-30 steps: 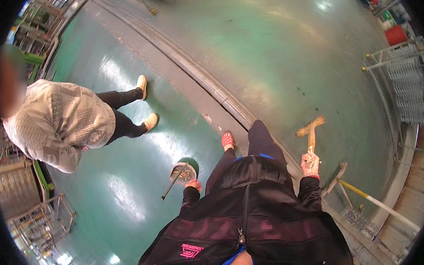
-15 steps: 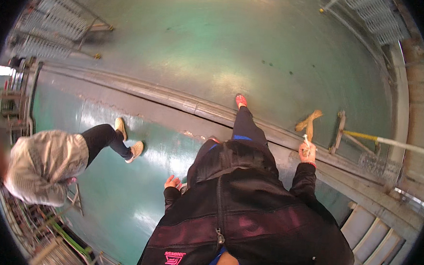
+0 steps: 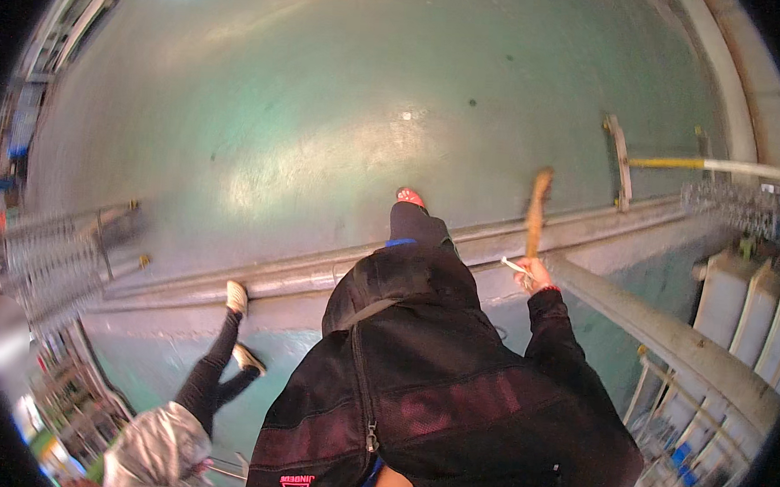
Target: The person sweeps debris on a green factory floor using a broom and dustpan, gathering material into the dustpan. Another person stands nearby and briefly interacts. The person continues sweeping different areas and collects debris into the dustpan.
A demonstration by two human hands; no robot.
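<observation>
Right of the frame's center, my right grip point(image 3: 534, 274) clamps a long tan bundle point(image 3: 536, 213), apparently light and pliable, best held at its lower end, my left hand unseen.

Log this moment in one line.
Right hand: holding long tan item, thin white piece | left hand: not in view | co-worker: lower left

Glare on green floor point(image 3: 323, 164); slight motion blur; edges bent.
</observation>
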